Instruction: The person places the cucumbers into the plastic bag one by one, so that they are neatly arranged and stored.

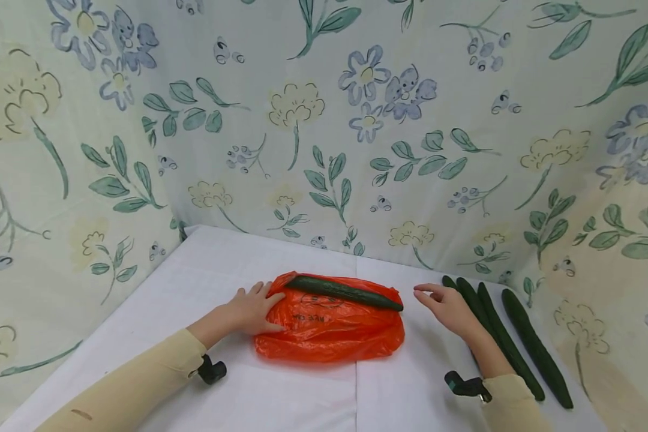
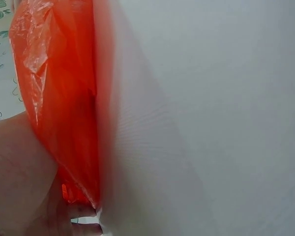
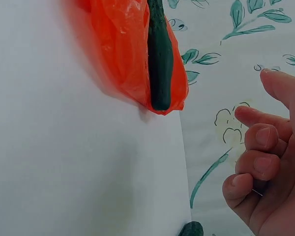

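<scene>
An orange-red plastic bag [image 1: 329, 339] with dark print lies on the white table. One long dark green cucumber [image 1: 351, 293] rests across its back part, tilted slightly down to the right. My left hand [image 1: 256, 309] touches the bag's left end with its fingers spread; in the left wrist view the bag [image 2: 64, 98] bulges beside the palm. Between the bag and a group of cucumbers, my right hand [image 1: 448, 309] hovers with loosely bent fingers and nothing in them. The right wrist view shows the cucumber's blunt end [image 3: 161, 88] close to the bag's edge, apart from that hand.
Several more cucumbers [image 1: 537, 345] lie lengthwise along the table's right side, partly behind my right forearm. A flowered cloth [image 1: 313, 132] hangs around the back and sides of the table [image 1: 313, 396].
</scene>
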A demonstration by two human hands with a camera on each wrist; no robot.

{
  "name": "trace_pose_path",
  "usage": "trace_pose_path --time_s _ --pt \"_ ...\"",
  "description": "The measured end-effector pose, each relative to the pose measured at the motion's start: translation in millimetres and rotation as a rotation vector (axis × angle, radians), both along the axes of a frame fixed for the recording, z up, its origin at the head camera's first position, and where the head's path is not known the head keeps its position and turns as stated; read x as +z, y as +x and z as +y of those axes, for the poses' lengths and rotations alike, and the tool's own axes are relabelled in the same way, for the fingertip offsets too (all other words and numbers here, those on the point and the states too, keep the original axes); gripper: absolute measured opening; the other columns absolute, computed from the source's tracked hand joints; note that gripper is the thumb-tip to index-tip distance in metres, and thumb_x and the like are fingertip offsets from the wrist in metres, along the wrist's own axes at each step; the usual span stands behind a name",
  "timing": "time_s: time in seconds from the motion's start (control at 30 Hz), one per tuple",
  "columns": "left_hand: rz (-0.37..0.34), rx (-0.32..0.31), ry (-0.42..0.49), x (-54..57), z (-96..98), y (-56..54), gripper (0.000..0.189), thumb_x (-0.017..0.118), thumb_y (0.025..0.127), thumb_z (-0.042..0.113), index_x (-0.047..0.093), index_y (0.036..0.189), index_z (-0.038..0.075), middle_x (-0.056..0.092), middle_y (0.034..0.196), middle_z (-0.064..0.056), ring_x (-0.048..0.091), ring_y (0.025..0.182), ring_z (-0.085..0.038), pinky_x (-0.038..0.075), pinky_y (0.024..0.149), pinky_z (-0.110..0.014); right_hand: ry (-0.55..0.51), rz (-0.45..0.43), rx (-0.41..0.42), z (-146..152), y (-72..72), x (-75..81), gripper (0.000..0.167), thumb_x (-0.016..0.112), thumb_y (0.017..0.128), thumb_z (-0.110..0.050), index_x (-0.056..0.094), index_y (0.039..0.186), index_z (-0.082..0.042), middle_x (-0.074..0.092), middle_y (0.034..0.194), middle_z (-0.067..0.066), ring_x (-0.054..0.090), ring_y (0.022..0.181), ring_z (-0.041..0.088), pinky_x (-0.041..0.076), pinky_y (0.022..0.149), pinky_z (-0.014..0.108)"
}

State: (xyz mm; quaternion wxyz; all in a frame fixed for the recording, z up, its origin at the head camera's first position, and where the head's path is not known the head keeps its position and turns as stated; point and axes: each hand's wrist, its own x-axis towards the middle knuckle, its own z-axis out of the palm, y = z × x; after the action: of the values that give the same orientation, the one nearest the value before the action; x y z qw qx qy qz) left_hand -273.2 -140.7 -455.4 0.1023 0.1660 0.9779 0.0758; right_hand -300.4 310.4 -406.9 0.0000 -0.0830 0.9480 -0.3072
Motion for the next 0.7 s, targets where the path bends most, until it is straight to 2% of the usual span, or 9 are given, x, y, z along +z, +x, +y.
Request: trace_pose_path --time_s 0.23,0.33,0.43,0.57,0.63,0.7 --pt "-0.004 0.008 0.009 0.4 0.2 0.0 0.089 0.068 0.083 0.067 0.042 0.154 0.021 0.028 0.163 -0.021 0.024 0.15 -0.045 0.027 0.112 -0.072 -0.028 -0.022 -0.053 18.7 7.6 2.5 0.066 0.054 0.097 -0.061 0.059 0.139 -0.011 0.062 0.135 0.02 0.06 0.112 0.033 0.058 0.091 0.048" --pt "-0.004 0.011 0.008 -0.4 -0.7 -0.2 0.089 0.069 0.083 0.066 0.041 0.154 0.021 0.027 0.163 -0.021 0.024 0.149 -0.046 0.027 0.112 -0.072 -0.049 -0.035 -0.063 24.5 9.9 2.8 0.068 0.054 0.096 -0.063 0.057 0.141 -0.012 0.061 0.136 0.021 0.059 0.111 0.036 0.059 0.088 0.045" --pt "0.0 0.006 0.006 -1.7 -1.5 -0.8 0.089 0.069 0.083 0.066 0.042 0.154 0.02 0.028 0.163 -0.021 0.025 0.149 -0.046 0.028 0.112 -0.072 -0.068 -0.04 -0.082 31.4 13.0 3.4 0.069 0.053 0.096 -0.064 0.056 0.142 -0.012 0.062 0.132 0.02 0.058 0.102 0.035 0.058 0.078 0.038" --pt "0.002 0.001 0.003 -3.0 -1.0 -1.6 0.089 0.068 0.083 0.066 0.041 0.154 0.02 0.028 0.163 -0.021 0.025 0.149 -0.046 0.028 0.112 -0.072 -0.092 -0.011 -0.11 44.1 17.9 2.3 0.064 0.054 0.098 -0.058 0.056 0.142 -0.011 0.064 0.097 0.017 0.056 0.078 0.028 0.051 0.061 0.031" --pt "0.003 0.0 0.008 -2.8 -0.6 -1.7 0.089 0.068 0.083 0.066 0.042 0.154 0.019 0.028 0.162 -0.022 0.025 0.149 -0.047 0.028 0.111 -0.073 -0.112 0.003 -0.127 51.8 19.7 0.5 0.061 0.054 0.1 -0.055 0.056 0.142 -0.011 0.057 0.079 0.011 0.053 0.066 0.024 0.047 0.055 0.031" --pt "0.003 0.002 0.004 -2.5 -0.1 -1.7 0.09 0.068 0.083 0.067 0.041 0.154 0.019 0.028 0.163 -0.021 0.025 0.149 -0.046 0.028 0.112 -0.073 -0.139 0.012 -0.14 58.8 21.8 -1.2 0.06 0.055 0.101 -0.052 0.054 0.143 -0.01 0.05 0.069 0.006 0.049 0.058 0.02 0.043 0.052 0.031"
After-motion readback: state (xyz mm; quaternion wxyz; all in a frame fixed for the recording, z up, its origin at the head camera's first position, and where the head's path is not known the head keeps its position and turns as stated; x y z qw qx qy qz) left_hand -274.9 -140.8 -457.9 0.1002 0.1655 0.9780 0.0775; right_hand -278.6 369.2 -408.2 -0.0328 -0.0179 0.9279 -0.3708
